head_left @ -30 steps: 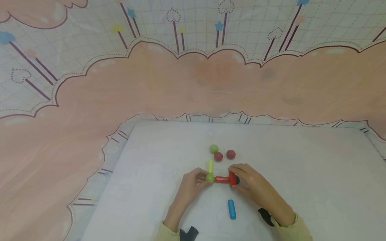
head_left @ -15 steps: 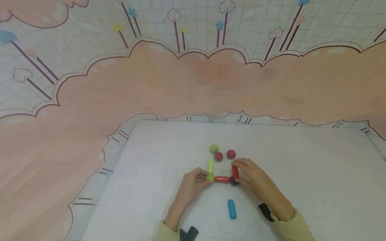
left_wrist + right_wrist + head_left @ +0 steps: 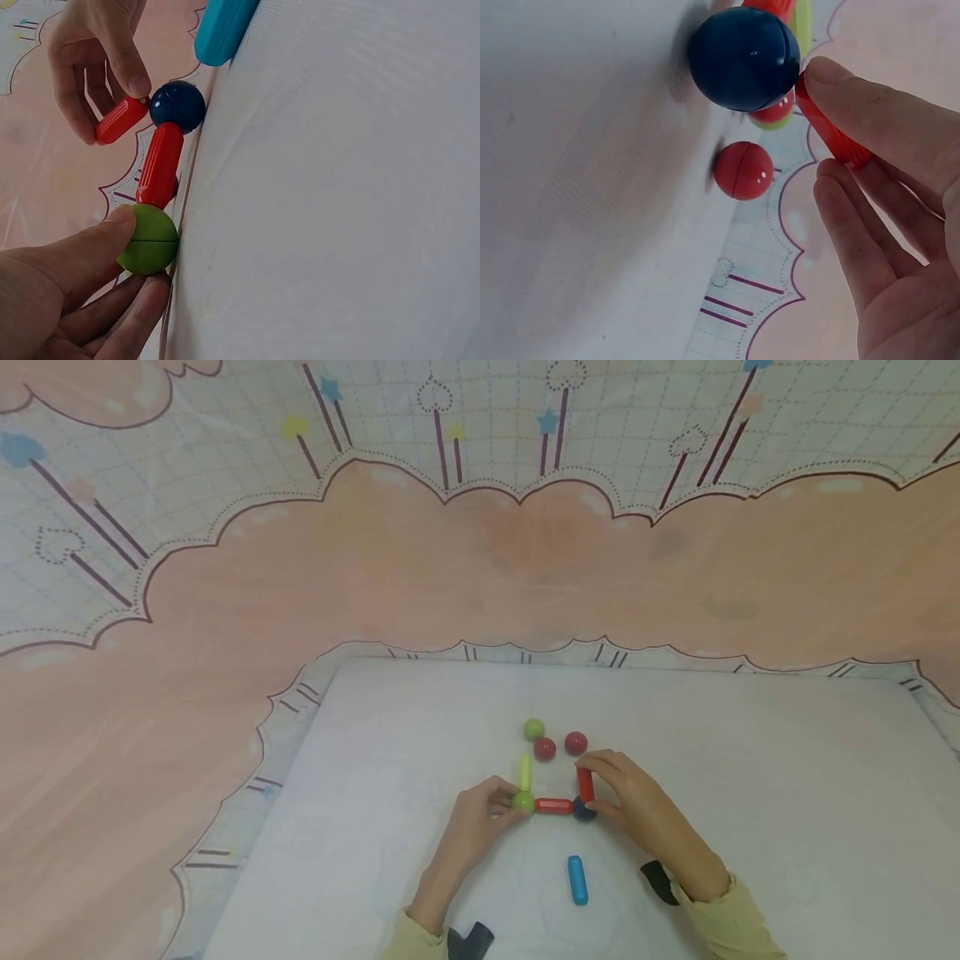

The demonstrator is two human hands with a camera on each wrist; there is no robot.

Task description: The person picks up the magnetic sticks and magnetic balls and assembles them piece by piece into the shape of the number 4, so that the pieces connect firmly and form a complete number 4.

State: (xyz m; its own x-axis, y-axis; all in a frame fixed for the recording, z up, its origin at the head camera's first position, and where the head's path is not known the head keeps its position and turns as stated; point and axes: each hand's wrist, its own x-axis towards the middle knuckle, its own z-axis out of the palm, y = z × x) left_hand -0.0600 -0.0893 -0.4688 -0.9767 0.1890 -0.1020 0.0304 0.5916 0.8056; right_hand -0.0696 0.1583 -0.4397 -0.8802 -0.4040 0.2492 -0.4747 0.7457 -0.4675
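My left hand [image 3: 474,822] pinches a green ball [image 3: 523,802] between thumb and fingers. From that ball a yellow-green rod [image 3: 525,773] points away from me, and a red rod [image 3: 554,807] runs right to a dark blue ball [image 3: 582,810]. My right hand [image 3: 637,797] holds a second red rod [image 3: 585,783] by its ends, thumb at the near end. In the right wrist view this rod [image 3: 831,129] meets the dark blue ball [image 3: 744,58] at the thumb tip. A blue rod [image 3: 577,880] lies nearer me, apart from both hands.
Beyond the joined pieces lie a loose green ball [image 3: 534,729], a red ball [image 3: 544,748] close to it, and another red ball [image 3: 576,743] to the right. All rest on a white tabletop [image 3: 750,793]. A patterned cloth [image 3: 450,577] spreads behind.
My right hand has shifted slightly away from me. The red rod it holds has moved from over the dark blue ball to its far side, uncovering the ball. The left hand stays put.
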